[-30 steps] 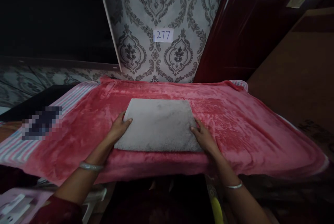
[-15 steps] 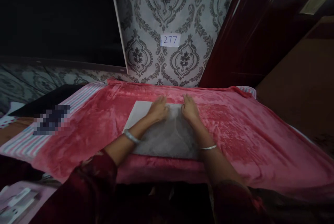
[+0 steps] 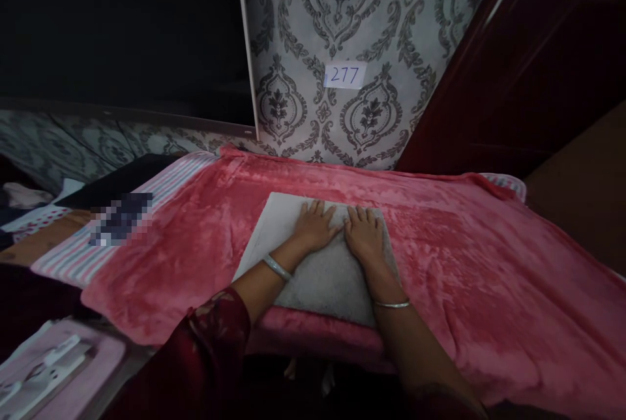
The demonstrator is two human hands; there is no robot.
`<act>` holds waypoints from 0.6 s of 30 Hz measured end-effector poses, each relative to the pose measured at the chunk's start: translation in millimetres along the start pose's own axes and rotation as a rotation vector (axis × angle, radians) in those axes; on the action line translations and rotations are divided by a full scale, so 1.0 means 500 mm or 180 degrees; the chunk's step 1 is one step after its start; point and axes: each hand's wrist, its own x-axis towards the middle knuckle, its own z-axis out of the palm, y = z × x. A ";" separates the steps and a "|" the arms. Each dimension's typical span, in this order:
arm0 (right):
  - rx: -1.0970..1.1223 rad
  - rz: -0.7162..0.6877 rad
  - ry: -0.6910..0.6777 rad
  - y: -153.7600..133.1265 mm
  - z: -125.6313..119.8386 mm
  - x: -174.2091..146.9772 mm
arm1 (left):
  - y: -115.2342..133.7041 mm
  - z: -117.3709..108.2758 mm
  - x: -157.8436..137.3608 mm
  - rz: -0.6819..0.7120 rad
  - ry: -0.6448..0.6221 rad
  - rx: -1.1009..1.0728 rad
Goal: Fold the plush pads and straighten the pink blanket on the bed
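Observation:
A grey folded cloth [image 3: 325, 283] lies flat near the front edge of a red plush blanket [image 3: 186, 250]. My left hand [image 3: 313, 227] rests palm down on its upper middle, fingers spread and pointing away from me. Beside it, my right hand [image 3: 366, 234] lies flat on the upper right part of the cloth, fingers stretched out. The two thumbs are close together with a small gap. Neither hand grips anything. Both forearms cover parts of the cloth's sides.
Under the blanket is a striped cover [image 3: 63, 260]. A blurred-out dark object [image 3: 124, 218] lies on it at the left. White plastic pieces [image 3: 44, 368] sit on a pink surface at lower left. Behind stand a patterned wall, a dark screen [image 3: 127, 35] and a dark red panel [image 3: 518, 74].
Both hands, raised with fingers lifted at the cloth's far edge before, now lie flat on it, nearer to me. The camera view has turned slightly left.

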 end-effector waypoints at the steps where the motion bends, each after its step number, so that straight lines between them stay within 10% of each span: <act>1: -0.0036 0.0011 -0.0026 -0.001 0.000 0.000 | -0.016 -0.007 0.000 -0.0079 -0.0046 0.0080; 10: -0.0142 0.0058 -0.0085 -0.004 -0.009 -0.005 | -0.188 -0.052 -0.049 -0.0794 0.0100 -0.0012; 18: 0.0039 -0.0036 -0.0107 0.001 -0.030 -0.003 | -0.181 -0.087 -0.065 -0.0857 0.0116 -0.0030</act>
